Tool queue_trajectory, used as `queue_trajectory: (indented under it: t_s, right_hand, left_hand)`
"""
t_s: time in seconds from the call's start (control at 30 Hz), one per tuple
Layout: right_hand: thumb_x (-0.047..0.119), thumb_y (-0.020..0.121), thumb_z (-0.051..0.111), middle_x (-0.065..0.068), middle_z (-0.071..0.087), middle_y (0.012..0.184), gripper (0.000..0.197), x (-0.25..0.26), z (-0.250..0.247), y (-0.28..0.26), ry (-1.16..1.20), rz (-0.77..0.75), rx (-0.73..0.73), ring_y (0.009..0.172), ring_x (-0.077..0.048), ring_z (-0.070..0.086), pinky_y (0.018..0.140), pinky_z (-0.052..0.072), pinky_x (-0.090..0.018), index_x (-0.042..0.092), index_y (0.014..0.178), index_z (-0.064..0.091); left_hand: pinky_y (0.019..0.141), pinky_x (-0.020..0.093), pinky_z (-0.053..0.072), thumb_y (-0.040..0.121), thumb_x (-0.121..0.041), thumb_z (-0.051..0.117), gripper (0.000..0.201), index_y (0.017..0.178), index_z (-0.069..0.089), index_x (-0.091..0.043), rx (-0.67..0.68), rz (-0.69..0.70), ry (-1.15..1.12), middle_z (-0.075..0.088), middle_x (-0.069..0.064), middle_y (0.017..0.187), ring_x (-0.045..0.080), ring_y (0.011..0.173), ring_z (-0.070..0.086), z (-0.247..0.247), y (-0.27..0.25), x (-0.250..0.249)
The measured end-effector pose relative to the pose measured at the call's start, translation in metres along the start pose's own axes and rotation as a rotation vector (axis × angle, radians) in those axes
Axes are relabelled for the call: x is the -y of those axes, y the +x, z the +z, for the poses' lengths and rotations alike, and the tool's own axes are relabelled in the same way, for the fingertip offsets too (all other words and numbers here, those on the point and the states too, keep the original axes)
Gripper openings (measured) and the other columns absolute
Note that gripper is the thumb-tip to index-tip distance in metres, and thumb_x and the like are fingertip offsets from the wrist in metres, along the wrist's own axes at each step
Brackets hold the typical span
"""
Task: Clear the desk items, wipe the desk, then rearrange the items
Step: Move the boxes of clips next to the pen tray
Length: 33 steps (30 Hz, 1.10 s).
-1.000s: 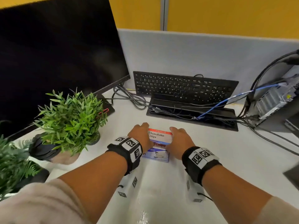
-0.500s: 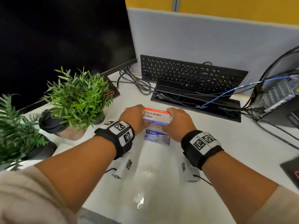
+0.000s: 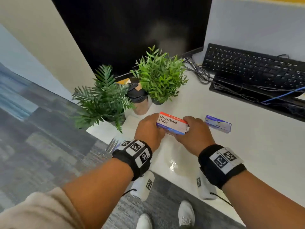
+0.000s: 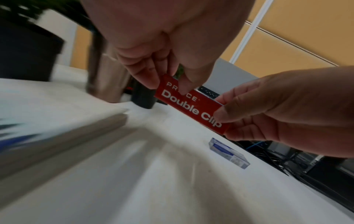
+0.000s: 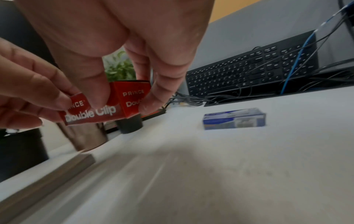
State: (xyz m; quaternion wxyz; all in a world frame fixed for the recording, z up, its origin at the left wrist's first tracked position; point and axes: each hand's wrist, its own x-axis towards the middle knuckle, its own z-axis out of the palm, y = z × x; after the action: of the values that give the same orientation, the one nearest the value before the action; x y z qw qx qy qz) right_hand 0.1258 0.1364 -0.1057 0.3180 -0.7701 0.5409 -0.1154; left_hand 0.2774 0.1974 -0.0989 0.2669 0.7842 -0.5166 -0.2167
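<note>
A person's left hand [image 3: 149,129] and right hand [image 3: 195,133] lift a small red, white and blue cardboard box printed "Double Clip" [image 3: 171,123] clear of the glossy white desk [image 3: 247,154], each hand pinching 1 end. In the left wrist view, the left fingers [image 4: 141,72] curl over the box's far end while the thumb presses its red face; the right thumb [image 4: 229,112] clamps the opposite end, with the other right fingers folded beneath. The right wrist view shows the same grip from the other side, thumb and fingertips [image 5: 151,100] squeezing the box's short end.

Just beyond the right fingers, a small blue rectangular box with a clear window [image 3: 217,123] lies flat on the desk, apart from both hands. Past the left fingers stand 2 green potted plants: a fern-like one [image 3: 102,100] and a leafier one [image 3: 160,75], with a brown cup topped by a black lid [image 3: 138,98] between them. Farther behind rise a black monitor [image 3: 132,27] and, beyond the right fingers, a black keyboard [image 3: 252,66] propped against a grey partition [image 3: 255,25], with dark cables and 1 blue cable [image 3: 283,95] trailing before it.
</note>
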Motion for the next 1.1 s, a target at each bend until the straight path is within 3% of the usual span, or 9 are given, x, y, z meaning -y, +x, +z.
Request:
queue_trajectory:
  t_s: [0.13,0.23,0.33,0.43,0.57,0.7,0.8,1.0,1.1]
  right_hand:
    - [0.033,0.072,0.075,-0.006,0.056,0.1,0.043,0.034,0.044,0.001,-0.017,-0.013,0.061,0.083,-0.015,0.05,0.063,0.037,-0.016,0.021,0.109,0.057]
    - [0.032,0.073,0.075,-0.007,0.056,0.101,0.045,0.052,0.068,0.004,0.001,-0.003,0.086,0.088,-0.02,0.056,0.067,0.04,-0.02,0.019,0.111,0.057]
    - [0.03,0.075,0.073,-0.009,0.057,0.106,0.047,0.065,0.084,0.01,-0.022,-0.007,0.103,0.095,-0.024,0.057,0.072,0.04,-0.022,0.016,0.116,0.056]
    - [0.025,0.077,0.071,-0.012,0.056,0.111,0.05,0.074,0.093,0.017,-0.051,0.005,0.108,0.101,-0.027,0.056,0.08,0.043,-0.026,0.013,0.122,0.053]
    - [0.022,0.079,0.069,-0.013,0.054,0.116,0.052,0.078,0.099,0.022,-0.043,0.04,0.092,0.107,-0.028,0.055,0.09,0.045,-0.03,0.011,0.127,0.051]
    - [0.024,0.079,0.07,-0.013,0.054,0.115,0.051,0.079,0.105,0.022,-0.04,0.038,0.08,0.105,-0.028,0.055,0.087,0.045,-0.029,0.012,0.125,0.051]
    - [0.027,0.078,0.071,-0.011,0.054,0.113,0.049,0.079,0.108,0.021,-0.034,0.034,0.071,0.102,-0.026,0.055,0.084,0.045,-0.028,0.013,0.122,0.053]
    - [0.029,0.074,0.074,-0.01,0.055,0.11,0.049,0.077,0.109,0.021,-0.04,0.024,0.083,0.1,-0.025,0.056,0.077,0.041,-0.025,0.014,0.117,0.054]
    - [0.034,0.075,0.074,-0.008,0.052,0.117,0.058,0.079,0.099,0.016,-0.037,0.03,0.075,0.105,-0.026,0.055,0.085,0.046,-0.03,0.017,0.125,0.05]
  left_hand:
    - [0.094,0.032,0.049,0.08,-0.011,0.062,0.048,0.127,0.056,-0.017,0.008,-0.07,-0.015,0.065,0.008,0.118,0.027,0.107,0.061,-0.024,-0.01,0.051]
    - [0.092,0.028,0.046,0.085,-0.02,0.058,0.049,0.132,0.047,-0.03,0.069,-0.163,-0.014,0.062,0.003,0.12,0.027,0.107,0.06,-0.035,-0.011,0.08]
    - [0.079,0.025,0.043,0.088,-0.02,0.055,0.045,0.132,0.05,-0.016,0.055,-0.135,0.084,0.064,0.011,0.115,0.032,0.102,0.062,-0.043,-0.009,0.099]
    - [0.088,0.03,0.047,0.089,-0.011,0.052,0.038,0.126,0.056,-0.004,0.07,-0.135,0.127,0.064,0.018,0.118,0.034,0.106,0.061,-0.05,-0.006,0.102]
    - [0.093,0.03,0.042,0.089,-0.007,0.05,0.037,0.125,0.056,-0.003,0.083,-0.125,0.167,0.06,0.019,0.122,0.033,0.111,0.058,-0.053,-0.002,0.103]
    - [0.093,0.03,0.043,0.089,-0.009,0.051,0.03,0.116,0.06,-0.001,0.086,-0.154,0.182,0.062,0.019,0.119,0.033,0.11,0.057,-0.056,-0.001,0.102]
    - [0.095,0.03,0.041,0.089,-0.004,0.05,0.032,0.119,0.059,0.0,0.076,-0.149,0.173,0.061,0.019,0.122,0.032,0.112,0.056,-0.056,-0.002,0.097]
    - [0.099,0.032,0.044,0.084,-0.007,0.053,0.047,0.131,0.051,-0.008,0.105,-0.193,0.145,0.055,0.015,0.13,0.032,0.114,0.057,-0.049,-0.003,0.1]
    - [0.093,0.032,0.048,0.079,-0.014,0.054,0.048,0.128,0.052,-0.017,0.06,-0.254,0.153,0.056,0.009,0.128,0.03,0.107,0.059,-0.044,-0.007,0.102]
